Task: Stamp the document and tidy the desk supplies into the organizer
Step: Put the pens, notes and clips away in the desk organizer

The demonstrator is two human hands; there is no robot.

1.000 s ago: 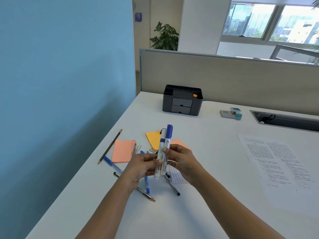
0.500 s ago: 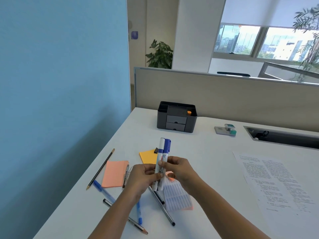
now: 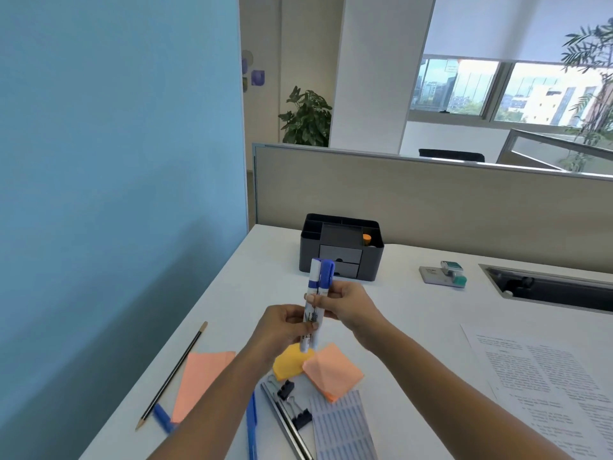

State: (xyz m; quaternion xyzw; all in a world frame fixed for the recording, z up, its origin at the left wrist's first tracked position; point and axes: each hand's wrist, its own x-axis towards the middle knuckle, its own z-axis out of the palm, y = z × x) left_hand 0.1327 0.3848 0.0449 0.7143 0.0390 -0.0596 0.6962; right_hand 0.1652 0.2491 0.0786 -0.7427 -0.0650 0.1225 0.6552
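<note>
Above the desk, mid-air: two white markers with blue caps (image 3: 315,303) stand upright side by side, caps up, held between both hands.
Left hand (image 3: 285,330): fingers curled around the lower barrels of the pair, pinching them.
Right hand (image 3: 348,305): fingers pressed against the upper barrels just under the caps.
White desk (image 3: 414,313): carries everything below.
Dark grey plastic organizer with two small drawers (image 3: 341,247): at the far edge against the beige partition, well apart from the hands; an orange-topped item (image 3: 366,240) sits in its right compartment.
Grey and teal stamp (image 3: 442,273): right of the organizer, on the desk.
Printed white document (image 3: 547,383): flat at the right.
Under the hands: yellow sticky pad (image 3: 288,363), orange sticky pads (image 3: 331,370), black binder clips (image 3: 295,406), a lined label sheet (image 3: 341,426).
Left side: black pencil (image 3: 172,376) lying apart, blue pens (image 3: 251,423) beside the forearm.
</note>
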